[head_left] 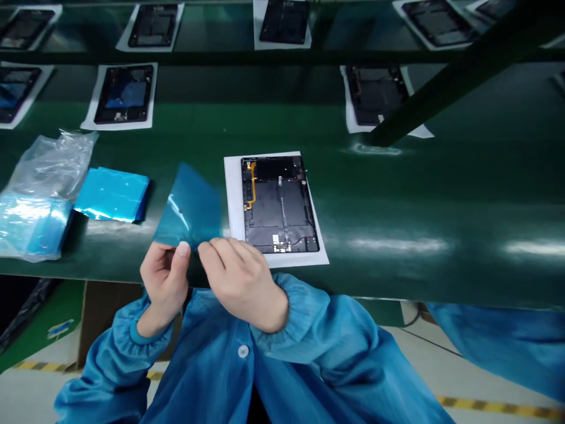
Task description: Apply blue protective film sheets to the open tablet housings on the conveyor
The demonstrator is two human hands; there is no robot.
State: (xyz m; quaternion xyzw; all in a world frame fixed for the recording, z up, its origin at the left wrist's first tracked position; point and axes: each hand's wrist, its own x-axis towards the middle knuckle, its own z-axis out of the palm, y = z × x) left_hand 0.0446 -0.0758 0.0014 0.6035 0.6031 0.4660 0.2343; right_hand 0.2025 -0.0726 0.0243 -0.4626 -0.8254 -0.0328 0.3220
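Observation:
A clear blue film sheet [189,203] stands up between my two hands, left of the tablet housing. My left hand [168,277] pinches its lower left edge, thumb on top. At the sheet's lower right corner, my right hand [241,277] is closed with its fingertips on the film. Just beyond the right hand lies an open black tablet housing [267,203] with an orange flex cable along its left side. Under it is a white paper sheet [235,194]. To the left rests a stack of blue films [112,194].
A clear plastic bag [53,159] with more blue film lies at far left. Several housings on white paper, such as one housing [126,94], stand farther back on the green surface [419,194]. A dark slanted bar [441,76] crosses at right; a blue sleeve [507,341] shows below it.

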